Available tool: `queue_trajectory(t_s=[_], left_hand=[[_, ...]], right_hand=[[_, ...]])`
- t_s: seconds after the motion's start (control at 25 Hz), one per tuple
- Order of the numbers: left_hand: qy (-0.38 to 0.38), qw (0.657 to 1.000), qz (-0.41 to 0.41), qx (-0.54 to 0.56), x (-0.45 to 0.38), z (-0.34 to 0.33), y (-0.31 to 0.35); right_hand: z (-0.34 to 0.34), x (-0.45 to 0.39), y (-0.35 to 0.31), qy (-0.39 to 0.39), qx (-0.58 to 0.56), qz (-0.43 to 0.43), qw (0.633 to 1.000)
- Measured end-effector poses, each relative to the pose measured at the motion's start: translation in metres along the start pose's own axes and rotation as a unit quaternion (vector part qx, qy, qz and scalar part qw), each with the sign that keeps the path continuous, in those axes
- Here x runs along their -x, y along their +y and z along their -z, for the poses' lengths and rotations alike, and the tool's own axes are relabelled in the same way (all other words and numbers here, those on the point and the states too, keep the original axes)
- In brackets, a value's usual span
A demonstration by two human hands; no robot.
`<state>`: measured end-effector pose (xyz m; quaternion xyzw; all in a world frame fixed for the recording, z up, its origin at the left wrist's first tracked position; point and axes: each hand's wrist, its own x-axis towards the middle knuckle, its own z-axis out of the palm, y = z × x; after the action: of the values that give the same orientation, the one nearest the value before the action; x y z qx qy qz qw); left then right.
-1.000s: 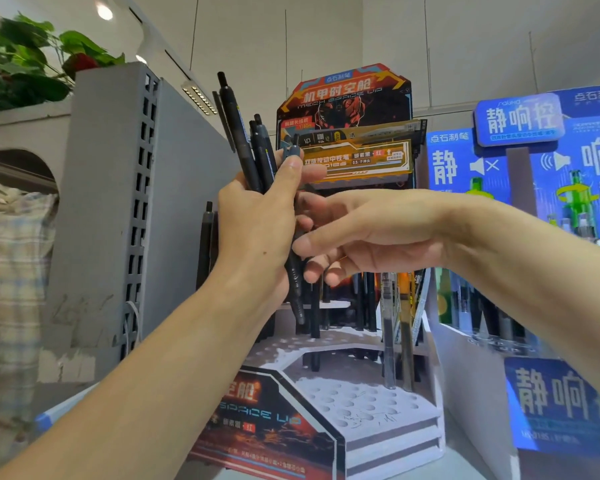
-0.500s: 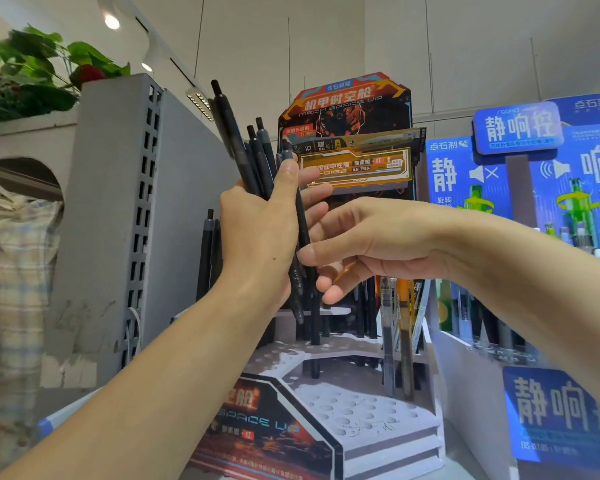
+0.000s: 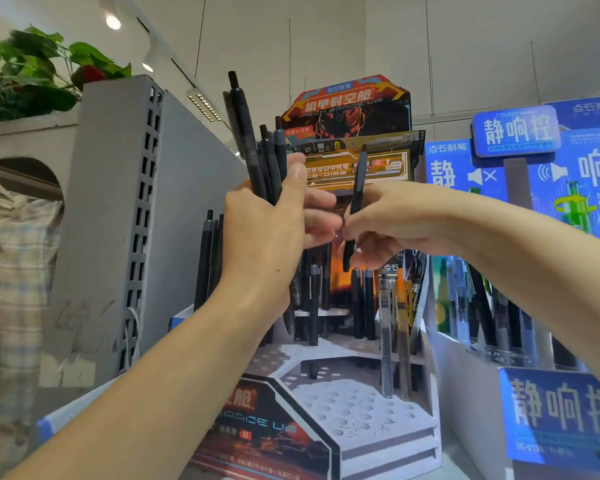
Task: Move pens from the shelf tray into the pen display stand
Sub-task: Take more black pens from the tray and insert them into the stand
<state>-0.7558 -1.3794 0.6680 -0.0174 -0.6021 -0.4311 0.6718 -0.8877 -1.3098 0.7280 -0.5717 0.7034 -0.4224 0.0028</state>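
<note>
At the far left, a leafy plant [image 3: 32,71] sits on top of a grey perforated shelf panel [image 3: 118,220]. Just right of the panel, a few black pens [image 3: 207,258] stand upright behind the left wrist. The left hand [image 3: 260,244] grips a bunch of black pens [image 3: 257,150] in its curled fingers, thumb pressed along their front, their tops fanning upward. Just beside it, the right hand [image 3: 392,220] pinches a single black pen [image 3: 355,202] between thumb and fingertips, the pen nearly upright and apart from the bunch. Below both hands stands the stepped pen display stand [image 3: 378,438], its white tiers dotted with open holes; several dark pens and two clear ones [image 3: 394,341] already stand in its back rows. A blue pen display [image 3: 551,410] stands at the right.
</note>
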Motion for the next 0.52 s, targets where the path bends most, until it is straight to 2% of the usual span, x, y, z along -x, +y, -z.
queue_trajectory(t_s=[0.08, 0.16, 0.36, 0.52], left_hand=[[-0.018, 1.0, -0.011, -0.018, 0.001, 0.002, 0.001], [-0.021, 0.999, -0.032, -0.022, 0.0, 0.004, 0.001], [-0.018, 0.999, -0.027, -0.024, -0.002, 0.008, -0.002], [-0.022, 0.999, -0.02, -0.019, 0.0, 0.01, -0.005]], right_hand=[[-0.002, -0.006, 0.003, 0.009, -0.036, -0.022, 0.999], [-0.003, -0.011, 0.006, 0.018, -0.023, -0.031, 0.999], [-0.011, -0.013, 0.012, -0.03, 0.028, -0.057, 0.998], [-0.02, -0.016, 0.014, -0.037, 0.026, -0.06, 0.997]])
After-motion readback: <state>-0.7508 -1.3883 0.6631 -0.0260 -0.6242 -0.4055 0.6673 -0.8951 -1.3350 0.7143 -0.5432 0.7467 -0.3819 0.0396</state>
